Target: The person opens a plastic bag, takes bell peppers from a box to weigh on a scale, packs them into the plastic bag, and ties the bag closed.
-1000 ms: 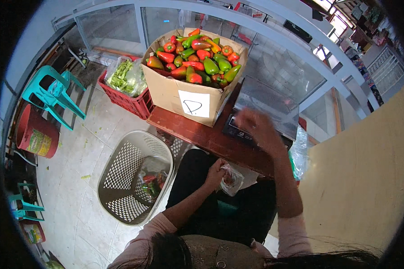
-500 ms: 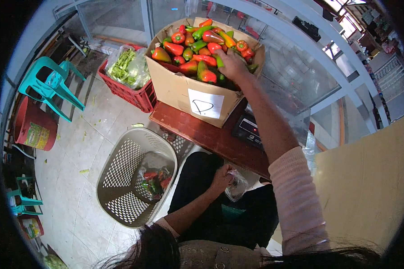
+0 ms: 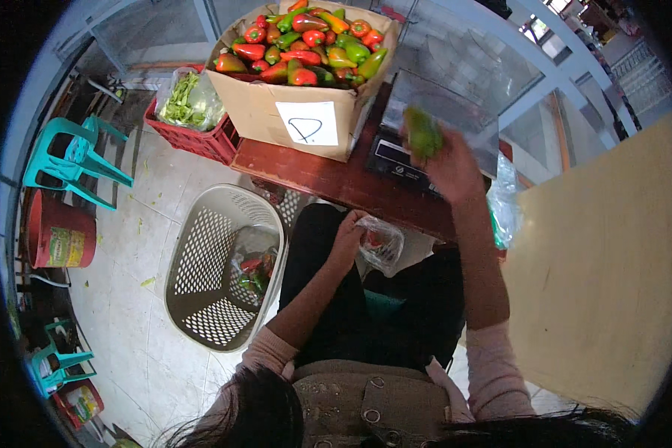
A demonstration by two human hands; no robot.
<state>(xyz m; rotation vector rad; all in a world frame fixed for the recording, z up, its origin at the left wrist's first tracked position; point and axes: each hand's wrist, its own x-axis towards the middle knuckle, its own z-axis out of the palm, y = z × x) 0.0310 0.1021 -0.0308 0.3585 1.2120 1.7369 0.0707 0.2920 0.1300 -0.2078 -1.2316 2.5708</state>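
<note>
Right hand (image 3: 454,163) holds green pepper (image 3: 423,133) above scale (image 3: 399,160)

Hands apart. Right hand is closed round the pepper, which is blurred, over the tabletop (image 3: 291,170). Left hand (image 3: 347,239) pinches one side of a plastic bag (image 3: 385,257) above the lap, something red inside; cannot tell whether its mouth stands open. Judged risks: a loose grip could drop the pepper; a low pass could bump the scale; a one-sided pinch could let the bag sag and spill.

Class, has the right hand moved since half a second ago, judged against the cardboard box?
Yes: the right hand has moved rightward from the cardboard box to over the scale, holding a green pepper.
</note>
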